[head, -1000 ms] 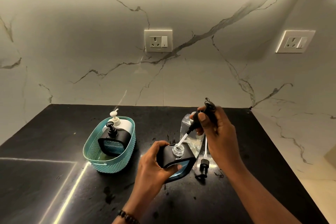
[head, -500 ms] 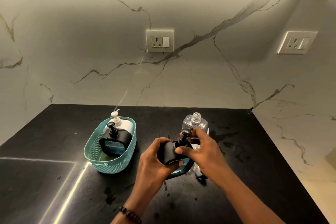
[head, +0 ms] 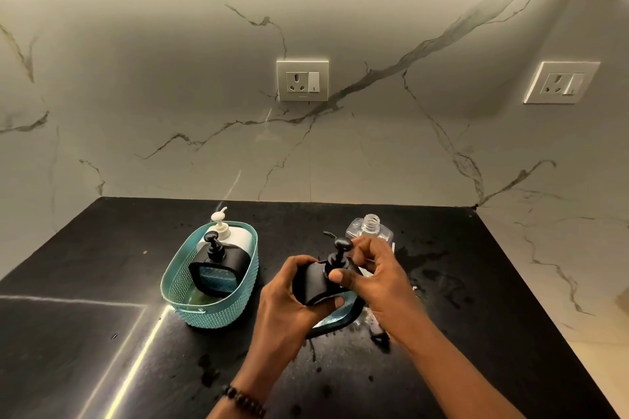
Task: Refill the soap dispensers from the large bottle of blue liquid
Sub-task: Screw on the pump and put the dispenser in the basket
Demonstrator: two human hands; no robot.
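On the black counter (head: 476, 299), just right of centre: left hand (head: 289, 303) wrapped round the black dispenser (head: 315, 282), fingers curled across its dark sleeve, thumb hooked over the near edge, dispenser tilted and lifted off the surface. Right hand (head: 377, 279) up at the pump (head: 338, 253), thumb and fingertips pinching the collar just under the round pump head. Blue showing through the dispenser's lower corner, below the left palm. Directly behind the right hand, touching nothing visible but the counter: clear bottle (head: 370, 230), upright, cap off, threaded neck bare. Well to the left, teal basket (head: 183, 289) holding a second black dispenser (head: 218, 265) with blue front, and a white pump bottle (head: 226, 231) tucked behind it. Small dark part (head: 377, 333) lying by the right wrist, too hidden to name. Wet splashes scattered across the counter. Beaded bracelet (head: 243, 400) on the left wrist. Two wall sockets, one (head: 302, 81) centre, one (head: 561, 82) right.
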